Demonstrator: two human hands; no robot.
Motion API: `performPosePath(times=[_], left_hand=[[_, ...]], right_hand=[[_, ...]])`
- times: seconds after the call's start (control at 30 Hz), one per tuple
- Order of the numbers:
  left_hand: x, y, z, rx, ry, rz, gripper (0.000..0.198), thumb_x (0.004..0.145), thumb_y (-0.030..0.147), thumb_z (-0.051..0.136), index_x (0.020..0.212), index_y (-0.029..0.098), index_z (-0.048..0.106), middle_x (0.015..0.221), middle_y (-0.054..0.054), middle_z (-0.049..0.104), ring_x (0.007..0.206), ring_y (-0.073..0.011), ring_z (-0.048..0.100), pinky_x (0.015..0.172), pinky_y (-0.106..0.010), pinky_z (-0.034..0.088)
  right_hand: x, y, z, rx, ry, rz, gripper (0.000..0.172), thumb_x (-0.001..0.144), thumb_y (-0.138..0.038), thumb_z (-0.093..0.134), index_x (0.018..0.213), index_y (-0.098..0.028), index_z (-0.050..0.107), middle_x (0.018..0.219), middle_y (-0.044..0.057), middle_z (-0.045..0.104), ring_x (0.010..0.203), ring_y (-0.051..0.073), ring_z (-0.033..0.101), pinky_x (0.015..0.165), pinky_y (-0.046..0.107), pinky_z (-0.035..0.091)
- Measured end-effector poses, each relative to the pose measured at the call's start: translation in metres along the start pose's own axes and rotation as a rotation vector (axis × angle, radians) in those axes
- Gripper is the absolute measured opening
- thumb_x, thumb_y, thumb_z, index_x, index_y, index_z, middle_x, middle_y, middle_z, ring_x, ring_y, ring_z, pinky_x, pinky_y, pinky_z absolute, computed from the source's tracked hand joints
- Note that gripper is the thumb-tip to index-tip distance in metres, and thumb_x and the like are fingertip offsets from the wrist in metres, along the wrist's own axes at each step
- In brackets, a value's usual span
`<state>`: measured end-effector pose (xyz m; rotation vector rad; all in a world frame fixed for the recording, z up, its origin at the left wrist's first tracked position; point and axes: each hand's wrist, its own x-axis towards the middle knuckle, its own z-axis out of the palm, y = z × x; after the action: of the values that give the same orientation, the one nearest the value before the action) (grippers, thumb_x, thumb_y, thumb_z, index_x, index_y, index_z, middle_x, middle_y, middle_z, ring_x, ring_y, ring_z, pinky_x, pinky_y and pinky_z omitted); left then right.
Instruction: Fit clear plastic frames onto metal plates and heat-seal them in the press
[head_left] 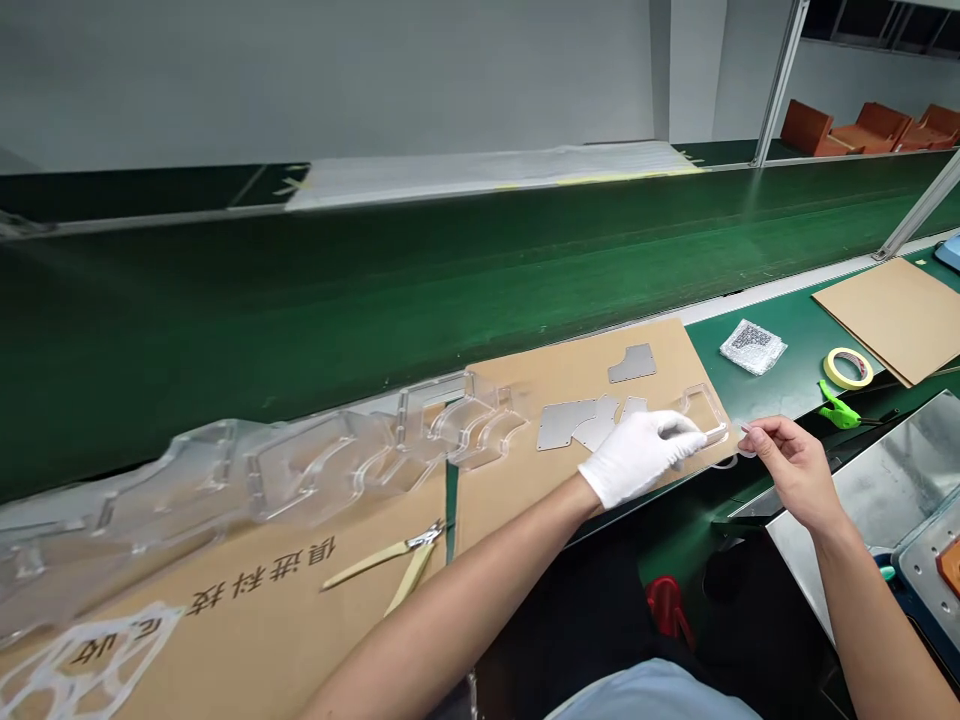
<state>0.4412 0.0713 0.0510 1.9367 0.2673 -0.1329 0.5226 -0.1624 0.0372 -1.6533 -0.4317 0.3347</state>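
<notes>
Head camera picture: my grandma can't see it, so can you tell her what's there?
A person's white-gloved left hand holds a clear plastic piece, while the bare right hand pinches a small whitish bit. Flat gray plates lie on cardboard, with yellow-handled cutters and molded clear parts farther left.

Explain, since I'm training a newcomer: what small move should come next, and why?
I'd probably bring the bare right hand slightly closer to the clear plastic piece: the gloved left hand seems to hold it, while the right pinches a pale bit, too small to identify, beside its edge.
</notes>
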Motion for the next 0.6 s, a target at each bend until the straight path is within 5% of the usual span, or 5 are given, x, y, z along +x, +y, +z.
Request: performPosePath(times=[0.13,0.23,0.43,0.53,0.6], left_hand=[[0.045,0.005,-0.013,0.564,0.03,0.313,0.03,0.104,0.028,0.053,0.121,0.025,0.078,0.125,-0.005,0.079,0.114,-0.0282,0.072,0.097,-0.04,0.053],[0.09,0.012,-0.004,0.879,-0.149,0.505,0.043,0.093,0.01,0.06,0.128,0.029,0.077,0.142,-0.009,0.072,0.137,-0.0334,0.06,0.104,-0.045,0.048],[0.127,0.013,0.017,0.876,-0.211,0.377,0.017,0.089,0.017,0.068,0.08,0.024,0.08,0.1,-0.012,0.081,0.107,-0.0323,0.072,0.098,-0.041,0.049],[0.113,0.006,0.008,0.808,-0.073,0.273,0.031,0.094,0.029,0.062,0.119,0.029,0.08,0.107,-0.01,0.082,0.102,-0.033,0.074,0.09,-0.039,0.052],[0.099,0.001,0.004,0.748,0.026,0.181,0.058,0.094,0.031,0.058,0.152,0.03,0.06,0.105,-0.009,0.082,0.097,-0.0336,0.076,0.086,-0.039,0.053]], right_hand=[[-0.01,-0.012,-0.012,-0.12,0.018,-0.031,0.03,0.097,-0.053,0.076,0.104,-0.024,0.079,0.09,0.005,0.079,0.087,0.02,0.074,0.08,0.032,0.061],[-0.023,-0.018,-0.021,-0.154,0.038,-0.029,0.03,0.098,-0.054,0.075,0.105,-0.024,0.079,0.089,0.004,0.078,0.085,0.021,0.074,0.078,0.032,0.06],[-0.054,-0.018,-0.035,-0.163,0.065,0.015,0.035,0.098,-0.058,0.072,0.107,-0.025,0.079,0.092,0.006,0.078,0.089,0.024,0.073,0.08,0.037,0.059],[-0.066,-0.015,-0.04,-0.139,0.081,0.033,0.036,0.097,-0.059,0.073,0.107,-0.025,0.079,0.091,0.006,0.078,0.089,0.025,0.073,0.08,0.038,0.059],[-0.071,-0.013,-0.041,-0.104,0.087,0.035,0.036,0.096,-0.059,0.074,0.107,-0.025,0.079,0.091,0.006,0.078,0.089,0.024,0.073,0.082,0.038,0.059]])
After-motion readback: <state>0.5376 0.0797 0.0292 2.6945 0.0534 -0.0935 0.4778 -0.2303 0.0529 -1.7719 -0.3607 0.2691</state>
